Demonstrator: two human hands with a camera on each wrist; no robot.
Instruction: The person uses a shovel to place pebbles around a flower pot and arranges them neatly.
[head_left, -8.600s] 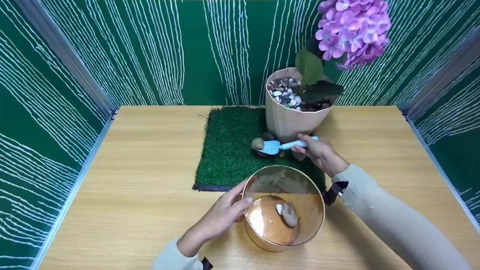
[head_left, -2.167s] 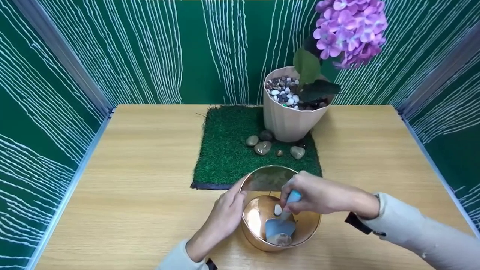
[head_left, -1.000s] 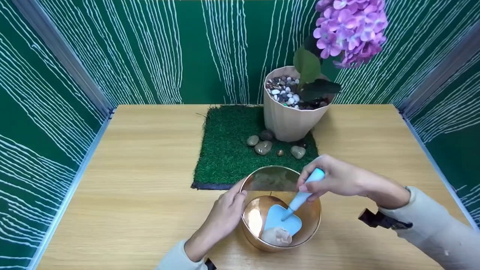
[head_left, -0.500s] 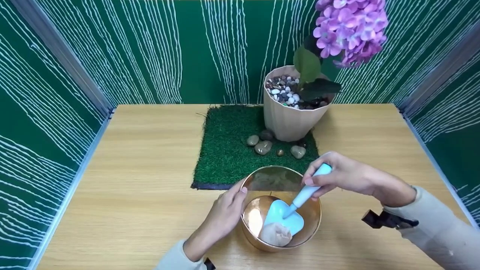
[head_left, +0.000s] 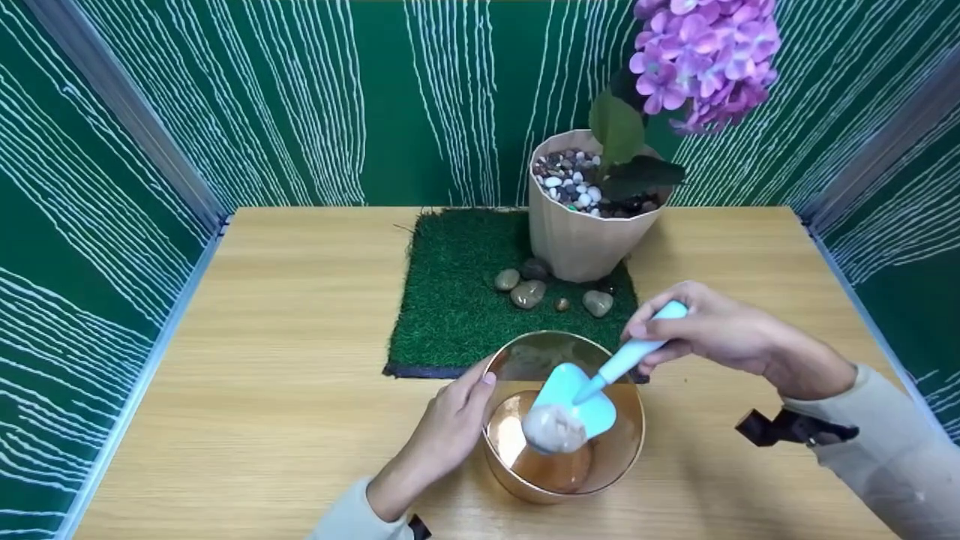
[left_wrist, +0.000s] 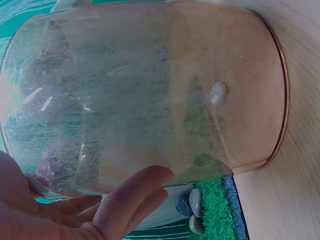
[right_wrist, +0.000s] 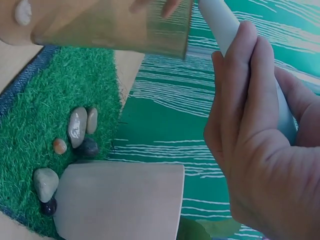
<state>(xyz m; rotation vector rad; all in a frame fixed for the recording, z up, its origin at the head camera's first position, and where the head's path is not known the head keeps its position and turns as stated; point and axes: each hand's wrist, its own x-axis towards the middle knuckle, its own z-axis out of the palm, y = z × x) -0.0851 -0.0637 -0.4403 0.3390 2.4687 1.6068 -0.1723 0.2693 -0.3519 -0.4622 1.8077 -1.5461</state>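
Note:
My right hand (head_left: 712, 334) grips the pale blue handle of a small garden trowel (head_left: 574, 394), tilted over the mouth of an amber see-through container (head_left: 517, 476). A large greyish stone (head_left: 553, 429) sits on the trowel's blade, above the container's floor. Around the container's left side, my left hand (head_left: 446, 420) holds it, thumb near the rim and fingers along the wall. A white pebble (left_wrist: 218, 93) shows through the wall in the left wrist view; in the head view the trowel and stone hide it. The right wrist view shows my fingers curled round the handle (right_wrist: 220, 20).
Behind the container lies a green turf mat (head_left: 450, 315) bearing several stones (head_left: 528, 294). A beige flowerpot (head_left: 581, 244) filled with pebbles stands on it, with a tall purple flower (head_left: 705, 64). Green walls enclose the wooden table (head_left: 285, 322) at the back and sides.
Earlier, the trowel carried another stone over the mat, which lies there again now. The trowel then went into the container, got under the large stone, and has risen with it. Left hand stays put.

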